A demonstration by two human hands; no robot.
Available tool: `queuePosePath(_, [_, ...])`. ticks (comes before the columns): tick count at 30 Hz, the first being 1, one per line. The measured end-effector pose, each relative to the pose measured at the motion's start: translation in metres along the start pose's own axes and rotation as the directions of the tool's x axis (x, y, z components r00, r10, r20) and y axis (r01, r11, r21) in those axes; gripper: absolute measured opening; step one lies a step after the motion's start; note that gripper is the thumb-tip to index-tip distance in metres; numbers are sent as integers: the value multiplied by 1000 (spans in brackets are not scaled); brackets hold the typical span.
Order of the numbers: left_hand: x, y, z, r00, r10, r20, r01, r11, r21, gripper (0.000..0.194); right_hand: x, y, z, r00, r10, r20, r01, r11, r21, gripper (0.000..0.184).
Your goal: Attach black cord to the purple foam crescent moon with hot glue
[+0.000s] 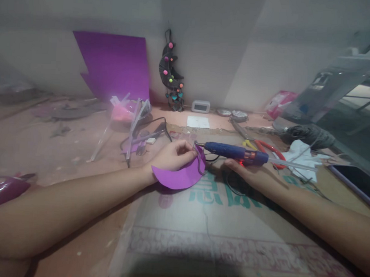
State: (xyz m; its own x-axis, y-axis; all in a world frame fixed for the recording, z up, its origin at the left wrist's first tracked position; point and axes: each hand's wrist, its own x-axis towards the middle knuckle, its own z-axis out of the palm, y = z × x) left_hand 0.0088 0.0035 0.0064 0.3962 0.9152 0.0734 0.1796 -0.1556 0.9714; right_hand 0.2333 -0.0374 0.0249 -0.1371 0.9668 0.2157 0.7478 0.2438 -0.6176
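Observation:
Between the fingertips and thumb of my left hand (176, 155) is a purple paper crescent (180, 177), its curved belly hanging below the fingers. A thin grey yarn (200, 165) lies along the crescent's right end and loops over its edge. My right hand (243, 170) is closed around a blue hot glue gun (230, 151), pointed left. Its metal nozzle meets the crescent's right tip by my left fingertips. A red light glows on the gun and a clear glue stick (291, 164) sticks out of its back. The gun's handle is mostly hidden by my right hand.
Orange-handled scissors (268, 152), a grey yarn ball (310, 136), crumpled white tissue (302, 160) and a phone (359, 183) lie right. Clear glue sticks (133, 128) and purple sheets (117, 66) are left. A decorated dark moon hanging (171, 72) and small digital clock (200, 106) stand behind.

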Motion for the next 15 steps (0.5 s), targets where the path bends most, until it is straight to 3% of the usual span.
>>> queuePosePath(15, [1, -3, -1, 999, 34, 8, -34, 999, 29, 12, 0, -5, 0, 998, -60, -34, 61, 997, 43, 22])
